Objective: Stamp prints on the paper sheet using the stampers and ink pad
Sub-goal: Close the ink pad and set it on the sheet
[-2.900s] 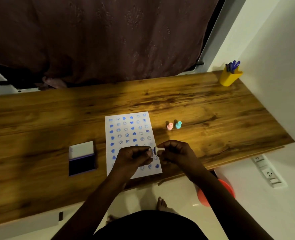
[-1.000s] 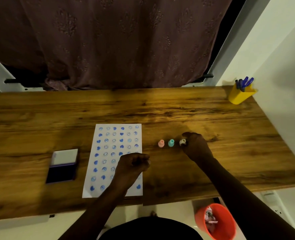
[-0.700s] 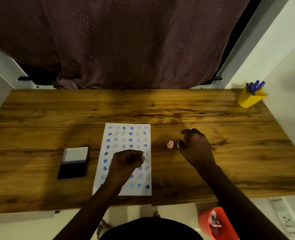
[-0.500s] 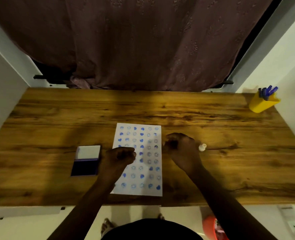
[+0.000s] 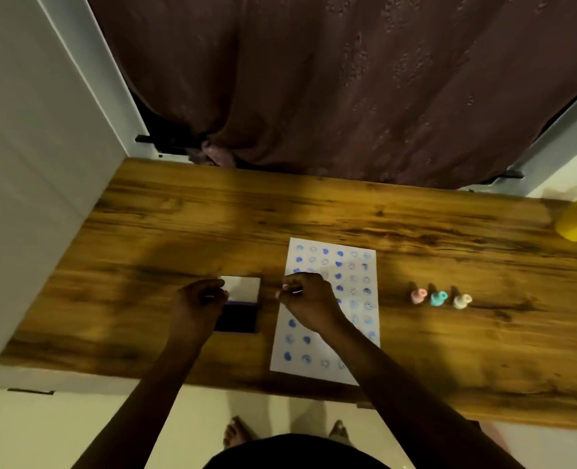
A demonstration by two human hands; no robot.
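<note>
Lying flat under the right hand [image 5: 309, 304], the thin paper sheet [image 5: 354, 265] looks light and apt to slide, so pressing near its edge would steady it. Beneath the left hand [image 5: 197, 304] sits the stiff ink pad [image 5: 241, 301], lid up. Well right stand three small, light stampers [image 5: 441, 297], best pinched by the neck. The right hand pinches something pale, blurred; the left is curled, contents untellable.
</note>
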